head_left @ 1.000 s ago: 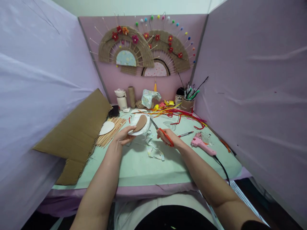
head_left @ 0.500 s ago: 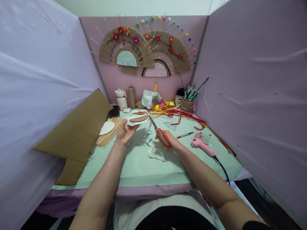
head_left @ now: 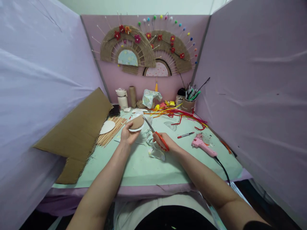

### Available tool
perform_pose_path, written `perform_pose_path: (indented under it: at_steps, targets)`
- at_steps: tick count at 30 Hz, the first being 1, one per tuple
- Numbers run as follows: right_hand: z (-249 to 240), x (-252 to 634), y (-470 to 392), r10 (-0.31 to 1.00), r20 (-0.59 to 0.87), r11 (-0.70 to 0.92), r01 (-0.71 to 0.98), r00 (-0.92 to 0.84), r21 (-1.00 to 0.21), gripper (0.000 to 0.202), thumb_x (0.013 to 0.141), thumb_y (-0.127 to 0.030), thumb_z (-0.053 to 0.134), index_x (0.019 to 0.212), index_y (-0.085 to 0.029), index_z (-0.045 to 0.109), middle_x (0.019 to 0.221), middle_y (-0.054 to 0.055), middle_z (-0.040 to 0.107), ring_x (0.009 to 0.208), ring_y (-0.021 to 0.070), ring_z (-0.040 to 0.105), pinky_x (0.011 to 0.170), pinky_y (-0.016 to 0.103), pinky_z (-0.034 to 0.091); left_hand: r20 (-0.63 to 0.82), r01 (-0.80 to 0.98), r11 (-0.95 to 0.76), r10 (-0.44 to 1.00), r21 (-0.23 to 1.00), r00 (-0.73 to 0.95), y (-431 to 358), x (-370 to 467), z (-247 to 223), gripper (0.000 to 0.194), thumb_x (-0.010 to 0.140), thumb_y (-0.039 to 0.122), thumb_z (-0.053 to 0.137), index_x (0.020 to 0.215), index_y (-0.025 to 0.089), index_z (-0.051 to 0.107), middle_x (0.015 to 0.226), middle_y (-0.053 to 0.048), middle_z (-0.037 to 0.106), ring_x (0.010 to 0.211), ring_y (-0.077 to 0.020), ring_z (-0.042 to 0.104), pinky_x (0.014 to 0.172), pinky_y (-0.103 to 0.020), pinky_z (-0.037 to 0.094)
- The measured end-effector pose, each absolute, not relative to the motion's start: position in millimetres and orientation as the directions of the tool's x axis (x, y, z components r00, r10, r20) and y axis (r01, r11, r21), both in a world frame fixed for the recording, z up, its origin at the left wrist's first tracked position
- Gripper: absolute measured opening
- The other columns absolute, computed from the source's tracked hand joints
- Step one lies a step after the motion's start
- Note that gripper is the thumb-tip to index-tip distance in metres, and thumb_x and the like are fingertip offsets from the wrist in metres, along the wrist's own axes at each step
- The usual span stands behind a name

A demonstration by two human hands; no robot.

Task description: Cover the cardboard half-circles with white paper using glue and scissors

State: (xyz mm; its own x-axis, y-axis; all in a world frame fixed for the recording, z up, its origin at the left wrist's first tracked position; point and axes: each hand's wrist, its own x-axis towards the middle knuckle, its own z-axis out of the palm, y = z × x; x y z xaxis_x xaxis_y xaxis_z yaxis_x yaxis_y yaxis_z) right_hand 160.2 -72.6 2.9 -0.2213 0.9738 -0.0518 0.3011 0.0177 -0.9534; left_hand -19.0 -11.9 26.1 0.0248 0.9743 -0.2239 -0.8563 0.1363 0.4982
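Note:
My left hand point(head_left: 128, 133) grips a half-round piece of brown cardboard point(head_left: 137, 123) with a pale material showing around its edge, the brown face turned up. In my right hand point(head_left: 161, 140) are orange-handled scissors point(head_left: 162, 143), their blades pointing up and left with the tips at the cardboard's right edge. Whether the blades are parted is too small to tell. Below, between my hands, thin patterned fabric scraps point(head_left: 157, 153) lie on the light green tabletop point(head_left: 148, 175).
Bamboo sticks point(head_left: 111, 132), a white oval point(head_left: 107, 127) and a large cardboard sheet point(head_left: 76, 134) are left. Right are a pen point(head_left: 185, 135) and a pink glue gun point(head_left: 203, 145). Behind lie colored pipe cleaners point(head_left: 177, 111), a white bottle point(head_left: 122, 99) and a tool pot point(head_left: 188, 104).
The cardboard piece has tilted so more of its brown face shows, and my left hand has shifted slightly right. The scissors have moved a little left and down.

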Motion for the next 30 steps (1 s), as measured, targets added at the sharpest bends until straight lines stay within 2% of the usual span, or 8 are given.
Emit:
perform_pose_path:
  at_steps: [4,10,15,21,30]
  targets:
    - [-1,158,-72,0.980,-0.032,0.026,0.283,-0.197,-0.959,0.056,0.081,-0.067,0.040,0.072,-0.014,0.056,0.044,-0.005,0.039,0.034,0.0051,0.033,0.036,0.018,0.022,-0.199,-0.863,0.100,0.980,0.495,-0.001,-12,-19,27,0.029,0.072,0.002,0.047,0.096,0.013,0.060,0.088,-0.009,0.071,0.085,-0.0218,0.068,0.082,-0.038,0.054]
    - [-10,157,-69,0.975,-0.003,0.042,0.200,-0.222,-0.979,0.063,0.077,-0.074,0.039,0.077,-0.014,0.057,0.046,-0.006,0.039,0.036,0.0059,0.033,0.036,0.019,0.024,-0.090,-0.863,0.078,0.995,0.500,0.038,-17,-20,30,0.037,0.076,0.009,0.047,0.112,0.013,0.057,0.105,-0.013,0.068,0.101,-0.0263,0.063,0.089,-0.047,0.050]
    - [-15,158,-69,0.957,0.031,0.069,0.122,-0.288,-0.990,0.062,0.077,-0.075,0.036,0.080,-0.016,0.054,0.046,-0.007,0.037,0.038,0.0067,0.033,0.038,0.019,0.027,-0.092,-0.863,0.063,0.996,0.501,0.019,-21,-22,34,0.036,0.075,0.009,0.048,0.110,0.012,0.058,0.103,-0.012,0.069,0.099,-0.0251,0.064,0.090,-0.045,0.050]
    - [-10,156,-72,0.954,-0.021,0.010,0.102,-0.298,-0.995,0.055,0.078,-0.070,0.043,0.080,-0.016,0.055,0.047,-0.005,0.040,0.038,0.0073,0.034,0.038,0.020,0.029,-0.100,-0.862,0.072,0.995,0.502,0.025,-21,-21,34,0.036,0.075,0.008,0.048,0.108,0.013,0.060,0.102,-0.011,0.069,0.098,-0.0249,0.064,0.091,-0.045,0.050]
    - [-8,151,-73,0.968,0.016,0.048,0.120,-0.250,-0.992,0.067,0.075,-0.079,0.032,0.081,-0.016,0.052,0.045,-0.007,0.039,0.036,0.0068,0.036,0.036,0.018,0.028,-0.065,-0.847,0.105,0.994,0.521,0.083,-23,-14,31,0.032,0.073,0.009,0.049,0.103,0.012,0.063,0.096,-0.010,0.071,0.095,-0.0242,0.066,0.092,-0.042,0.050]
